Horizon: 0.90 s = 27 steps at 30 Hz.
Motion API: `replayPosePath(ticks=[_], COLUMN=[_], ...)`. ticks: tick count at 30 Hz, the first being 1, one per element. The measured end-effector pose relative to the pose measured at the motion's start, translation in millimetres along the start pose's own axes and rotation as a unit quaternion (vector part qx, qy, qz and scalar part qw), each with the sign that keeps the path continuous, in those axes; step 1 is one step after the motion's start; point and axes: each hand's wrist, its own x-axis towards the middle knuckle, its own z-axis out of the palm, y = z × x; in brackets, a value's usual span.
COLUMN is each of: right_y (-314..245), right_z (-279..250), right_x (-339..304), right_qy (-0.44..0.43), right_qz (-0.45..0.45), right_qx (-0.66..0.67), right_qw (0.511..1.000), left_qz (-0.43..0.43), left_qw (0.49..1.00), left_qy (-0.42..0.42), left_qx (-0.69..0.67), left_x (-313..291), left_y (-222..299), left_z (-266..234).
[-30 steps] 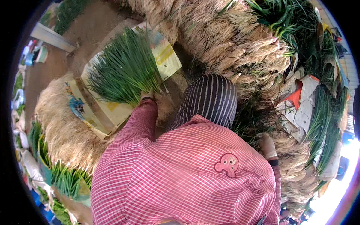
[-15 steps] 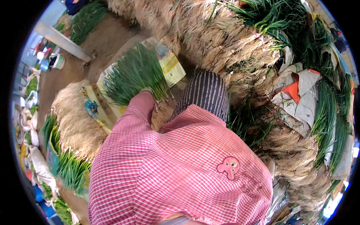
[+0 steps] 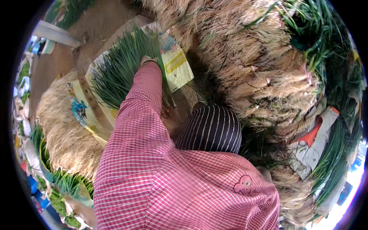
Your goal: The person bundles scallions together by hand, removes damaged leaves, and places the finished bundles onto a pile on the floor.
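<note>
Head view: your left hand [image 3: 148, 60] is on top of a bunch of long scallion-like greens [image 3: 115, 78], back of the hand up, wrist bent over the leaves. Can't tell if the fingers are spread or gripping; they're lost in the leaves. The greens lie on a yellow-and-white printed plastic sheet [image 3: 180, 74], ahead and to the left of your striped trouser knee [image 3: 212, 130]. Leaves fan out to the upper left, pale stem ends point back near the knee.

Your right hand [image 3: 265, 173] is almost all hidden by your pink checked smock [image 3: 184, 191] (just a pale sliver at its right edge, as far as I can make out), so can't call its state either. Nearest to it: tan fibrous roots in the big root pile [image 3: 245, 57], which runs down your right side.

Around you: crumpled pale sack [image 3: 312, 151] with an orange patch to the right, green leaves beyond it. Second root heap [image 3: 67, 130] on your left, touching the sheet. White post [image 3: 55, 33] at upper left, on a brown floor [image 3: 51, 63].
</note>
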Motion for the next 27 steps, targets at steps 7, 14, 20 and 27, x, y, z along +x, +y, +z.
replayPosePath(ticks=[7,14,20,27], right_y=[-37,-57,-62,-63], right_z=[-23,-20,-24,-15], right_x=[41,62,73,69], right_qy=[-0.037,-0.060,-0.059,-0.054], right_qz=[-0.030,-0.051,-0.072,-0.074], right_qx=[-0.024,-0.036,-0.051,-0.042], right_qw=[0.999,0.996,0.994,0.995], left_qz=[0.056,0.030,0.042,0.063], left_qw=[0.998,0.998,0.953,0.888], left_qy=[-0.025,-0.031,0.024,-0.023], left_qx=[0.030,-0.036,-0.299,-0.456], left_x=[2,-5,47,23], left_y=[-6,-1,-42,-53], left_z=[-34,-29,2,-14])
